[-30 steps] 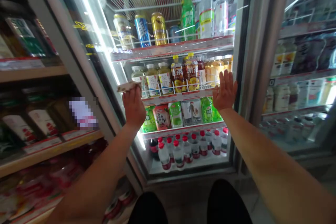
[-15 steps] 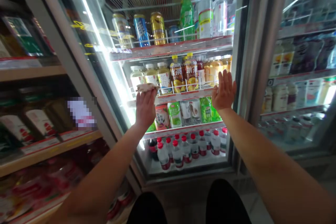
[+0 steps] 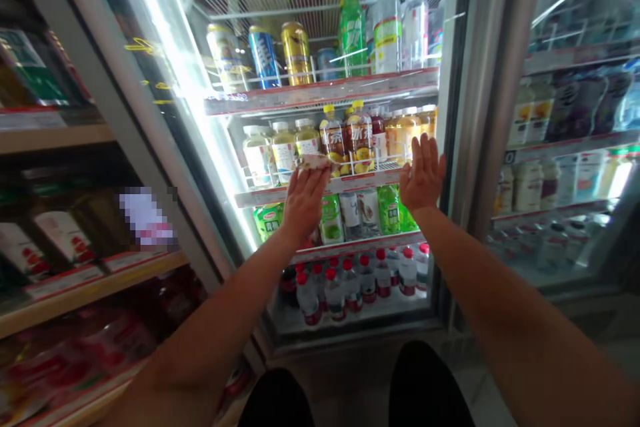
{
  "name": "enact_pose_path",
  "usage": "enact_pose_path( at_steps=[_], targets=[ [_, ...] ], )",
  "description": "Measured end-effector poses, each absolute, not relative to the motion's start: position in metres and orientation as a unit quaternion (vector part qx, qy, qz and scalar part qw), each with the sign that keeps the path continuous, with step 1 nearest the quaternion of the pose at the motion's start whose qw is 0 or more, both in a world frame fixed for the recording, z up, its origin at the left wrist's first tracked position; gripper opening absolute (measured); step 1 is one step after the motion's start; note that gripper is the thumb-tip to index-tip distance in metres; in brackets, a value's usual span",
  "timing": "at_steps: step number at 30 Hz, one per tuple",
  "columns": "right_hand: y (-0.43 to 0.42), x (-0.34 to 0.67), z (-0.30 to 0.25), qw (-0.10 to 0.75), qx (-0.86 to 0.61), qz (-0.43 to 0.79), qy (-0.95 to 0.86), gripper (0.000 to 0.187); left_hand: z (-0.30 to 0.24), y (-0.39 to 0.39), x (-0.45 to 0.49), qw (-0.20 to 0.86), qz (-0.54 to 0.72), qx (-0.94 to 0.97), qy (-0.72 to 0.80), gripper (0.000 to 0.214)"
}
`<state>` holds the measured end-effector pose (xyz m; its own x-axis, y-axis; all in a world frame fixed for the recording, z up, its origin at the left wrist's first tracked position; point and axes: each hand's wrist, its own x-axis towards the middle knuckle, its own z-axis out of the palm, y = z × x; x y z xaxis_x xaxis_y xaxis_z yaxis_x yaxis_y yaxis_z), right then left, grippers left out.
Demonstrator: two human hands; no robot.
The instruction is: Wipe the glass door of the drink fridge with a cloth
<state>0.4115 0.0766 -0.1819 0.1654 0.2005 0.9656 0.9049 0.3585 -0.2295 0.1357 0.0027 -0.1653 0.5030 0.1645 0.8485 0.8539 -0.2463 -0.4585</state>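
My left hand (image 3: 305, 200) presses a small whitish cloth (image 3: 314, 161) flat against the glass door (image 3: 250, 147) of a lit drinks fridge, at the level of the second shelf. Its fingers lie over the cloth. My right hand (image 3: 423, 173) rests open, fingers up, on the glass near the door's right frame (image 3: 450, 113). Behind the glass stand cans (image 3: 265, 57) on the top shelf, tea and juice bottles (image 3: 350, 137) below, green bottles (image 3: 390, 210) under those, and several red-capped water bottles (image 3: 350, 283) at the bottom.
A second fridge (image 3: 570, 127) with bottles stands to the right. Wooden shelves (image 3: 90, 280) with packaged goods run along the left. My knees (image 3: 425, 383) show at the bottom, close to the fridge base.
My left hand has slid the cloth rightward across the glass, from the door's left side toward the middle. My right hand has stayed in place on the glass.
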Motion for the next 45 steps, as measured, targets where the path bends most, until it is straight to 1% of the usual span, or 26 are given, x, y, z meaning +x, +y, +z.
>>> enact_pose_path(
  at_steps=[3, 7, 9, 13, 17, 26, 31, 35, 37, 42, 45],
  targets=[
    [0.077, 0.411, -0.182, 0.588, -0.485, -0.302, -0.573, 0.061, -0.171, 0.006, 0.148, 0.490, -0.344, -0.713, -0.365, 0.051],
    [0.077, 0.411, -0.182, 0.592, -0.482, -0.299, -0.572, 0.061, -0.182, 0.012, 0.167, 0.461, -0.289, -0.771, -0.332, 0.054],
    [0.078, 0.411, -0.182, 0.593, -0.480, -0.297, -0.574, 0.061, -0.183, 0.014, 0.176, 0.455, -0.284, -0.777, -0.330, 0.054],
    [0.080, 0.412, -0.183, 0.597, -0.474, -0.301, -0.572, 0.061, -0.184, 0.017, 0.196, 0.470, -0.290, -0.766, -0.329, 0.054],
    [0.081, 0.412, -0.183, 0.598, -0.476, -0.296, -0.573, 0.061, -0.188, 0.020, 0.215, 0.478, -0.246, -0.794, -0.284, 0.053],
    [0.081, 0.412, -0.184, 0.592, -0.476, -0.305, -0.575, 0.059, -0.169, 0.022, 0.244, 0.467, -0.237, -0.794, -0.308, 0.049],
    [0.081, 0.411, -0.184, 0.593, -0.477, -0.304, -0.573, 0.059, -0.151, 0.021, 0.234, 0.490, -0.241, -0.791, -0.277, 0.047],
    [0.081, 0.412, -0.184, 0.596, -0.474, -0.303, -0.573, 0.062, -0.124, 0.017, 0.216, 0.490, -0.295, -0.749, -0.335, 0.052],
    [0.081, 0.412, -0.184, 0.594, -0.473, -0.301, -0.578, 0.062, -0.120, 0.014, 0.206, 0.489, -0.310, -0.732, -0.359, 0.054],
    [0.079, 0.412, -0.184, 0.593, -0.479, -0.296, -0.576, 0.062, -0.121, 0.005, 0.176, 0.503, -0.254, -0.763, -0.318, 0.060],
    [0.077, 0.411, -0.184, 0.589, -0.480, -0.296, -0.578, 0.062, -0.111, 0.000, 0.158, 0.507, -0.292, -0.735, -0.342, 0.061]
  ],
)
